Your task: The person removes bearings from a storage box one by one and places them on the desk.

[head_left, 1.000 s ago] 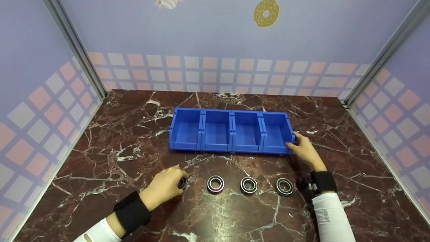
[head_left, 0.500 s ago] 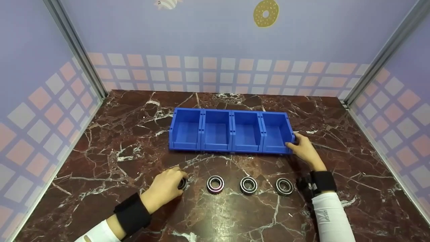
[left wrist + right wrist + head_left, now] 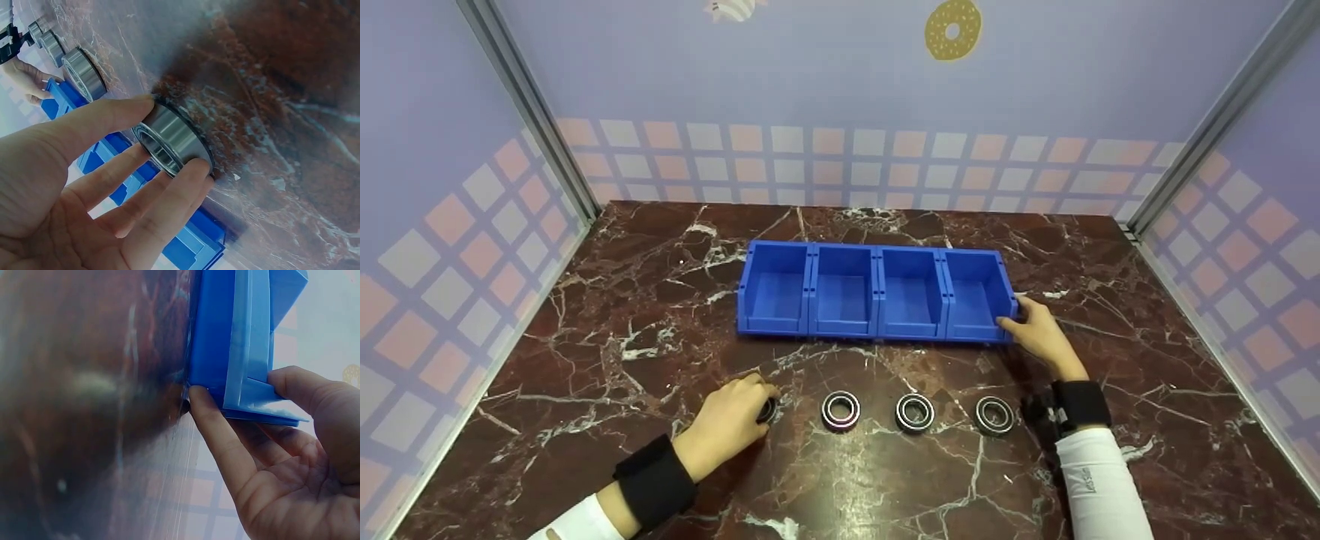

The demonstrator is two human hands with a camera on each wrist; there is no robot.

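Observation:
My left hand (image 3: 729, 421) pinches a steel ball bearing (image 3: 175, 138) between thumb and fingertips; the bearing rests on the tabletop, and the hand partly covers it in the head view. To its right, three more bearings lie in a row: one with a pinkish tint (image 3: 841, 411), a middle one (image 3: 915, 413) and a right-hand one (image 3: 995, 415). Behind them stands a blue bin unit (image 3: 844, 328) with several compartments side by side. My right hand (image 3: 1041, 337) grips its right end, thumb over the front corner and fingers along the outer side, as the right wrist view shows.
The dark red marbled tabletop (image 3: 660, 300) carries everything. Patterned panels (image 3: 870, 90) enclose it at the back and both sides, with metal posts (image 3: 532, 112) at the rear corners. Black bands (image 3: 656, 480) wrap both wrists.

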